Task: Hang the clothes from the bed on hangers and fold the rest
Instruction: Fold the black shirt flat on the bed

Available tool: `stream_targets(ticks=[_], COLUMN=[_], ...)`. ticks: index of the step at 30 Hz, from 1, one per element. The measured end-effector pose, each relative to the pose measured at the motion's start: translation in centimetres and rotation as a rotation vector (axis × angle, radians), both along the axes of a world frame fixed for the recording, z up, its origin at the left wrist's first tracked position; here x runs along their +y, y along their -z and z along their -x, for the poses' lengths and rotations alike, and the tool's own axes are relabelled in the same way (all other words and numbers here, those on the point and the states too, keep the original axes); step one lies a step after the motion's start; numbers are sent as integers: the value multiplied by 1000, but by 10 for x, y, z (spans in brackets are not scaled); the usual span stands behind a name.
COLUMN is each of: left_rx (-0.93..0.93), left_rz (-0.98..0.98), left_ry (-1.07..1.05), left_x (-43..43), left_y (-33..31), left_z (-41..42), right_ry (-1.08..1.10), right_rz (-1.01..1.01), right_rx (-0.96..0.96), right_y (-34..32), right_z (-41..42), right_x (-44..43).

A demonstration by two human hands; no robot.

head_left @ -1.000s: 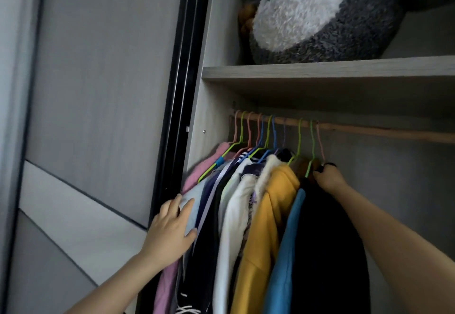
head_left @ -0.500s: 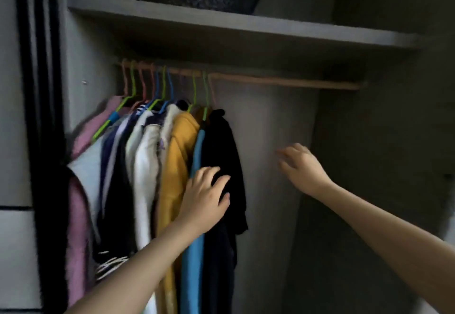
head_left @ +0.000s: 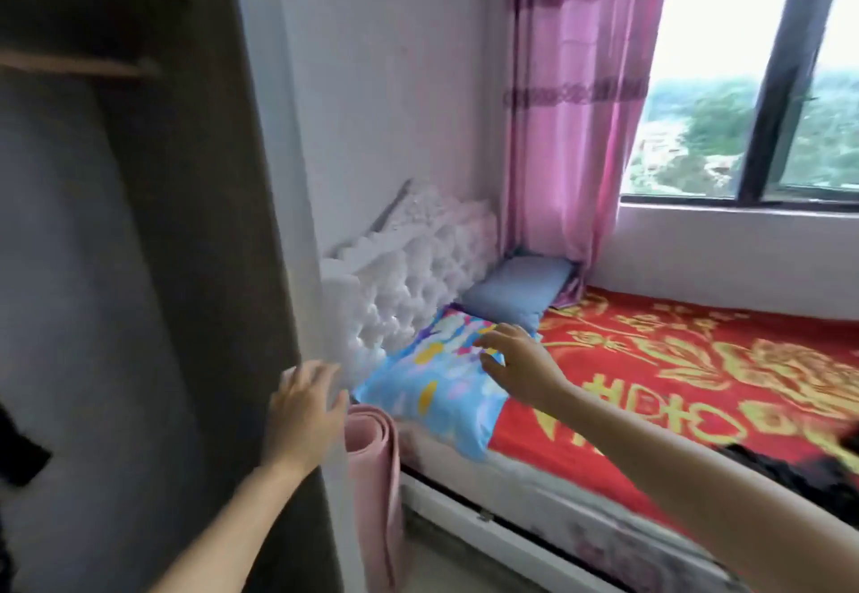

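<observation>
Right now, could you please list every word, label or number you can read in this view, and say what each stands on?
No text can be read.
Red bedspread: gold character-like marks near its front edge, too blurred to read.
Colourful pillow: bright printed shapes, blurred; cannot tell whether any are letters.
No other writing shows.

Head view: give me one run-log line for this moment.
stage: facing bed | left hand: open, empty | right hand: open, empty | dark garment: on bed, untouched | wardrobe: frame left
</observation>
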State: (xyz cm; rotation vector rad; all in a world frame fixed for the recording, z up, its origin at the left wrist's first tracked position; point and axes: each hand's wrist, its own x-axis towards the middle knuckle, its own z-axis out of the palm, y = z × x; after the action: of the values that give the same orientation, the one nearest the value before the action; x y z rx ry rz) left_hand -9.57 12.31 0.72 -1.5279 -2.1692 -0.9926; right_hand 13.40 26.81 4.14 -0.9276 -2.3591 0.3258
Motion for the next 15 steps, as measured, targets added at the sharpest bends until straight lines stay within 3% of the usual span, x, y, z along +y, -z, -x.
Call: stream_targets(ticks=[6,15], left_rx=[-228,-213], left_rz=[326,779], left_ry=[315,590], left_x=[99,178], left_y=[123,208], left_z=[-189,-392], right_ry=[316,785], right_rz=[253,519], right_rx=[-151,-196], right_y=[125,218], right_z=[-204,-431], right_x=[34,4])
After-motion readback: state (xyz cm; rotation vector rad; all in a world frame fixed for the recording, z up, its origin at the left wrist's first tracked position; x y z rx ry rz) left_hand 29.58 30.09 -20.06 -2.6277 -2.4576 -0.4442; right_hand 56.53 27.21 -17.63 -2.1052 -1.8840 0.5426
